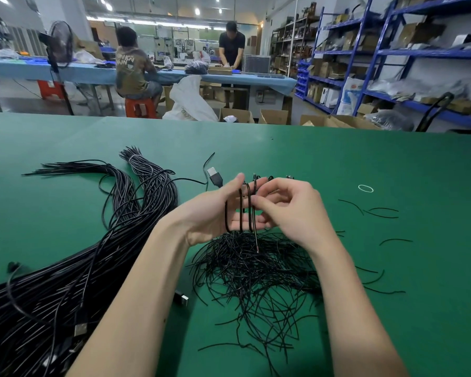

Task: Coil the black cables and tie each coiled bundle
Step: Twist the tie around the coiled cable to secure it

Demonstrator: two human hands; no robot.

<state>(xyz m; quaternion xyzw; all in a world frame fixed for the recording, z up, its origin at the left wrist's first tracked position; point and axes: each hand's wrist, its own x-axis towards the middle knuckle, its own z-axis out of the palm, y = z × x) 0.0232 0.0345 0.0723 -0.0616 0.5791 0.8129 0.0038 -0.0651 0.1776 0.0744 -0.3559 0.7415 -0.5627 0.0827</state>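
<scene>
Green table (337,164) | black cable (241,210) looped round flat left hand (215,213) | right hand (291,208) pinches it

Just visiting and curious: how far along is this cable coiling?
Early, it seems. No finished tied coil is plainly visible. In hand: the left hand wears loops of one black cable while the right hand pinches it. Left: the big cable heap and the loose ties.

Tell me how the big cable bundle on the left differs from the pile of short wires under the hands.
The cable bundle has long, roughly parallel strands, some ending in USB plugs; the short wire pile is a loose crisscross tangle without visible plugs. The bundle is far larger. Both are black and lie on the green table.
</scene>
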